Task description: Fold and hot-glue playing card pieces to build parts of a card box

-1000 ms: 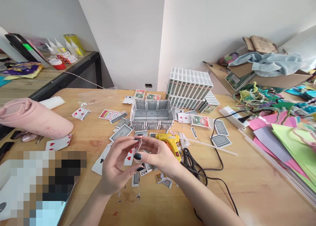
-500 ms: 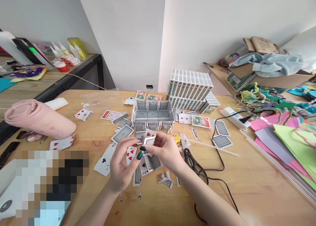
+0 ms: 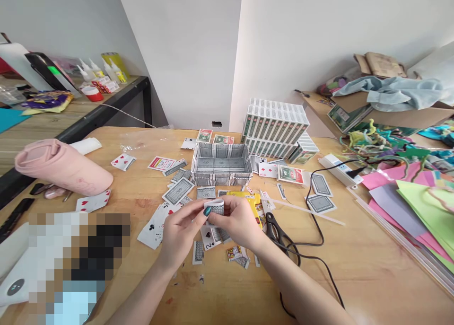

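Between my two hands is a playing card (image 3: 215, 206), bent into a curl with its grey patterned back outward. My left hand (image 3: 185, 223) pinches its left side, the dark-green thumbnail on the card. My right hand (image 3: 238, 219) grips its other side. Just beyond stands an open box made of playing cards (image 3: 222, 178). A yellow glue gun (image 3: 252, 199) lies partly hidden behind my right hand. Black-handled scissors (image 3: 275, 228) rest beside my right wrist. Loose cards and cut pieces lie under and around my hands, among them a two of spades (image 3: 209, 237).
Stacked card packs (image 3: 275, 126) stand behind the box. A black cord (image 3: 321, 221) runs from a power strip (image 3: 340, 170) past my right arm. At left lie a pink rolled pouch (image 3: 64, 166) and a pixelated area. Coloured sheets (image 3: 393, 202) cover the right side.
My left hand has come in and closed on the card, which is now curled with its back showing instead of the heart face. The view has shifted slightly, and the glue gun shows more.
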`<state>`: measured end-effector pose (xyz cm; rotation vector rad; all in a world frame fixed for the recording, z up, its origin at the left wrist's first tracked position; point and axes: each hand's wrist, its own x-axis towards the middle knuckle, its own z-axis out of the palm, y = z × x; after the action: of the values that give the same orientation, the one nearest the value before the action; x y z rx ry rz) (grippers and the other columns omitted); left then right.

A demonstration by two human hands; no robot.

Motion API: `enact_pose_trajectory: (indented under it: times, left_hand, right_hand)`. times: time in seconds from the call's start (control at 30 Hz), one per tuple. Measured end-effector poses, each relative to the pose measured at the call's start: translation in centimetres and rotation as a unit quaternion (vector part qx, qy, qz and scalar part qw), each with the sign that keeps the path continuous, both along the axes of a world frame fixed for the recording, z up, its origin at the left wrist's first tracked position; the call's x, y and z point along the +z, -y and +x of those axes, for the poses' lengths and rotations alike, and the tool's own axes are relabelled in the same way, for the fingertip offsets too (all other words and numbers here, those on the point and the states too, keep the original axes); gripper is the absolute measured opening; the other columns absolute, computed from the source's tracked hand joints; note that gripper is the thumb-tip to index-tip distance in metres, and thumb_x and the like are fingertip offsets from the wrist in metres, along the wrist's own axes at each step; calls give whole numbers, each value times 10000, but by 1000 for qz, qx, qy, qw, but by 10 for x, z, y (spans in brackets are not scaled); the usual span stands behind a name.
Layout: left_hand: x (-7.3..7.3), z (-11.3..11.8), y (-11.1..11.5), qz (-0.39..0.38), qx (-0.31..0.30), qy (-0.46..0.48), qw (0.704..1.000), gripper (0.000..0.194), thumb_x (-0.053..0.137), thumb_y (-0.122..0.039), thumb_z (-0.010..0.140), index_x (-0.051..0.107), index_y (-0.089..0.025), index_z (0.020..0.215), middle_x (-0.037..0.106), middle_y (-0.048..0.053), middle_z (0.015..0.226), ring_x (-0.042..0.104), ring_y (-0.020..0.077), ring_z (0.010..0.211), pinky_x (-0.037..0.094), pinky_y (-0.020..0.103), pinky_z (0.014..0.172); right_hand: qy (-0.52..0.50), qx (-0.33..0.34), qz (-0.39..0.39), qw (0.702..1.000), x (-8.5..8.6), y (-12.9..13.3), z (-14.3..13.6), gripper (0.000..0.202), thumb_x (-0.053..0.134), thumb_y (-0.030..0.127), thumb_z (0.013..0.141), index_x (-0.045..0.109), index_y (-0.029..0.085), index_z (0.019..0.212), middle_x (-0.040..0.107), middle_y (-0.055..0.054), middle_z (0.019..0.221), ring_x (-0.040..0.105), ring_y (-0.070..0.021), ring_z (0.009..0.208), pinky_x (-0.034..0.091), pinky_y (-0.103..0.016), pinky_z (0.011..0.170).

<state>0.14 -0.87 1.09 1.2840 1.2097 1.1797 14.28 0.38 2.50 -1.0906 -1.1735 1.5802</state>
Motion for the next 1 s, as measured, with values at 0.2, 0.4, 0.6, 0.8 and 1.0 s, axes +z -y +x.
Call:
enact_pose_trajectory:
  times: [0.2,0.4,0.6,0.8,1.0]
  left_hand:
    - [-5,-1,-1,-41,24,23,999,238,668,-328,734,729,-207,929,712,72,996,636,249,961,521,344,830]
    - [-8,-4,-5,-79,60,66,993,272,693,-343,712,720,-206,946,724,62,954,633,229,965,491,334,865]
    - [-10,0,-7,-128,82,98,984,335,738,-376,642,728,-165,902,731,78,829,650,232,879,507,329,777]
    - [-7,0,-7,-116,75,61,988,275,723,-366,650,741,-179,851,706,37,681,644,221,819,509,297,707]
    - [-6,4,-8,-102,70,49,991,240,706,-346,670,741,-173,833,714,43,739,639,221,834,497,297,738]
  right_hand:
    - [37,0,1,999,-3,1,-2,78,635,203,641,649,157,703,603,29,608,536,-111,564,414,-219,535]
    - [-41,50,-55,996,-3,-4,4,202,720,272,606,680,155,766,683,-11,716,616,-151,678,470,-267,673]
    - [-77,46,-77,993,-2,-9,12,321,779,346,553,707,152,798,712,-33,749,649,-164,703,478,-288,719]
    - [-80,35,-98,991,-6,-9,10,305,800,339,516,710,159,746,703,-12,678,640,-147,631,489,-268,665]
    - [-90,28,-120,988,-3,-10,13,316,813,341,484,693,149,704,706,-30,716,637,-158,637,514,-294,638]
